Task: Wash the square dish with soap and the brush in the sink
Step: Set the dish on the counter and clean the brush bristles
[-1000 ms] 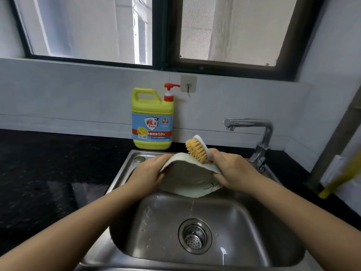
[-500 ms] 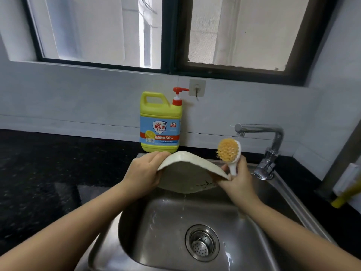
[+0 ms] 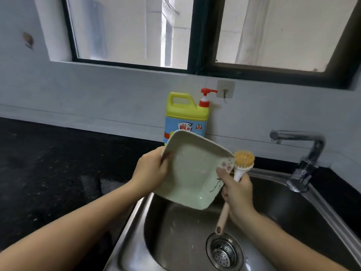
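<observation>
The pale green square dish (image 3: 192, 169) is tilted up over the sink (image 3: 322, 208), its wet inside facing me. My left hand (image 3: 152, 173) grips its left rim. My right hand (image 3: 237, 194) holds the brush (image 3: 243, 163) by its white and pink handle, orange bristles pointing up beside the dish's right corner; its fingers also touch the dish's right edge. The yellow soap bottle (image 3: 187, 112) with a red pump stands behind the dish against the wall.
A chrome tap (image 3: 300, 153) stands at the sink's back right with no water running. The drain strainer (image 3: 224, 251) lies at the bottom of the basin. Black countertop (image 3: 48, 173) stretches to the left. A wall hook (image 3: 225, 89) hangs above the bottle.
The dish has turned from underside up to its inside facing me, and has lifted. The brush has come off the dish and now stands upright by its right corner.
</observation>
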A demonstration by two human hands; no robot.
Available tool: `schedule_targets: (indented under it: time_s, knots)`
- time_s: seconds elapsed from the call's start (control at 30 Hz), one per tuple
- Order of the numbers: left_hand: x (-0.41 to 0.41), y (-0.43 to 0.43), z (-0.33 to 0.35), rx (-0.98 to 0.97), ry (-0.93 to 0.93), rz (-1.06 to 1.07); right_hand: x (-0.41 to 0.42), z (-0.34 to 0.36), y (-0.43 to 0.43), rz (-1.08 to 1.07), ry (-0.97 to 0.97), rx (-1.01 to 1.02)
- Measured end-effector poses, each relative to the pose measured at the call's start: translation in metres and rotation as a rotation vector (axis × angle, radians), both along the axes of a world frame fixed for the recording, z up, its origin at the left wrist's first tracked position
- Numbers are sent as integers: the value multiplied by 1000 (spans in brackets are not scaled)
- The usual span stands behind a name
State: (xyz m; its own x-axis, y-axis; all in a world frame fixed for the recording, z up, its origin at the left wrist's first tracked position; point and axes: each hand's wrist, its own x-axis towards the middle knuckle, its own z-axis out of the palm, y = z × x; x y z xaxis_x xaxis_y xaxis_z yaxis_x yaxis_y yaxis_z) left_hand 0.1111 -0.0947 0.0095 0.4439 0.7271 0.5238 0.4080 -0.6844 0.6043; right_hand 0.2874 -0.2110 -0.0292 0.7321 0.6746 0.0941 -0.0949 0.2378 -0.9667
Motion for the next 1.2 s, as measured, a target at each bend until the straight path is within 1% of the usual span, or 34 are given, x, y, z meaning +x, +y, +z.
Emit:
schedule_targets:
  time_s: [0.07,0.13,0.2,0.27,0.33,0.43,0.53,0.7,0.8,0.9,1.2]
  knots:
    - [-4,9,2,-193,23,36,-10,6,10,-16,-10,9]
    - [-10,20,2,-420,-32,41,-16,10,21,-25,-52,3]
    - [-19,32,1,-596,-83,52,-22,14,32,-41,-190,-24]
    - [-28,46,2,-690,-39,71,-29,19,42,-44,-335,-63]
    - [-37,61,3,-695,28,89,-35,22,56,-20,-397,-123]
    - [-49,84,7,-601,122,152,-46,22,82,23,-401,-223]
    - [-62,102,12,-540,171,189,-57,22,106,44,-410,-265]
    - [-87,131,4,-448,231,336,-85,20,136,151,-425,-301]
    - [-98,137,-3,-463,299,426,-96,13,147,214,-437,-366]
    - [-104,139,-8,-488,346,484,-100,7,155,233,-459,-420]
    - [-104,143,-21,-511,356,475,-89,-2,161,268,-404,-481]
